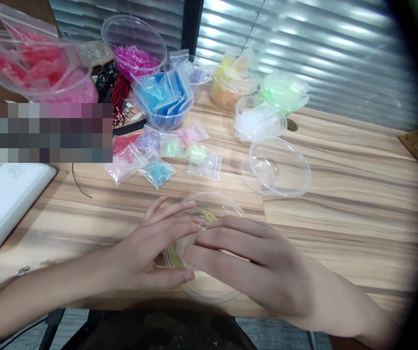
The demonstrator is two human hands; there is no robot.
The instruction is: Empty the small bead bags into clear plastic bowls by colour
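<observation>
A clear round plastic container stands near the table's front edge, directly beneath both hands. Thin yellow-green strands show inside it, partly covered by the fingers. My left hand reaches over the container's left side with its fingers stretched and spread. From the right, my right hand bends its fingers down into the container, fingertips close together. Whatever those fingertips hold, if anything, is hidden. The fingertips of both hands nearly meet over the middle.
Small zip bags of coloured material lie beyond the hands. An open clear container stands to their right. Behind are tubs holding blue bags, magenta shreds and red bags. A white device sits at left.
</observation>
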